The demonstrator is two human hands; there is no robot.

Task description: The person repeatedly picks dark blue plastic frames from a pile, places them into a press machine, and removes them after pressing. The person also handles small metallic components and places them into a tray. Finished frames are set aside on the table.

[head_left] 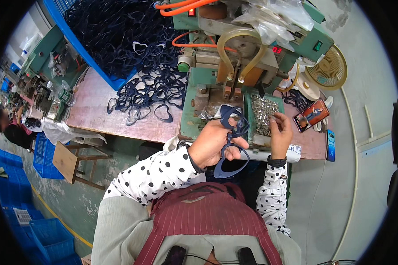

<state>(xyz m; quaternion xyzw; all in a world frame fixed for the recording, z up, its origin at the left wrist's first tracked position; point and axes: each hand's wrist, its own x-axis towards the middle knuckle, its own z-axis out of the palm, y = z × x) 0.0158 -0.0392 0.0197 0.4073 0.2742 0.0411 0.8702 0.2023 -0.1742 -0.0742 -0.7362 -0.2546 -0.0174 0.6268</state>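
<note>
My left hand (212, 145) is closed around several dark blue plastic frames (229, 166), which look like eyeglass fronts with large openings. They stick out above and below my fingers, in front of the green bench press (227, 88). My right hand (281, 134) is at the right edge of a green tray (251, 115) filled with small shiny metal pieces (264, 110). Its thumb and fingers are bent together in a pinch; whatever is between them is too small to make out.
Loose dark blue frames (150, 92) lie on the table (93, 108) beside a heaped blue crate (93, 66). A phone (311, 115), a blue device (331, 145) and a fan (329, 68) are at the right. A wooden stool (68, 161) stands on the left; another person sits farther off.
</note>
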